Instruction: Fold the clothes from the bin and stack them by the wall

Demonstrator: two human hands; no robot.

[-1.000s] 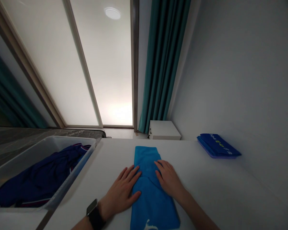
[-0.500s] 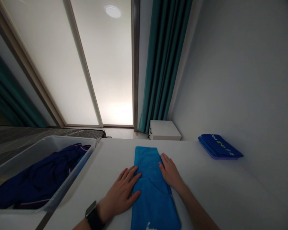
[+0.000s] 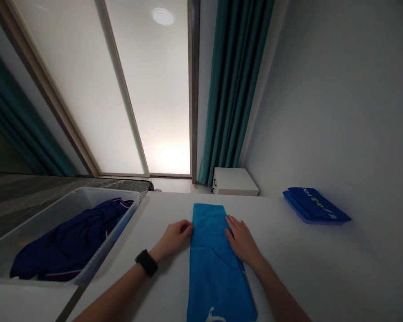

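A bright blue garment (image 3: pixel 210 250), folded into a long narrow strip, lies flat on the white table (image 3: pixel 154 286). A white print shows near its bottom end, and a curved seam crosses its middle. At the strip's left edge is my left hand (image 3: pixel 175 237), fingers curled and thumb pressed in, pinching the fabric's side; the fingertips are partly hidden. My right hand (image 3: pixel 243 241) rests along the right edge with its fingers stretched out flat, the tips touching the cloth. A dark watch (image 3: pixel 147 262) sits on my left wrist.
To the left stands a translucent plastic bin (image 3: pixel 87 193) holding dark blue clothing (image 3: pixel 70 237). A stack of folded blue garments (image 3: pixel 315 205) lies at the table's right, by the wall. Beyond the far edge are a white cabinet (image 3: pixel 235 181) and a green curtain (image 3: pixel 237 89).
My left hand has gone from lying spread on the garment to curled fingers at its left edge, a bit farther up. My right hand stays at the right edge.
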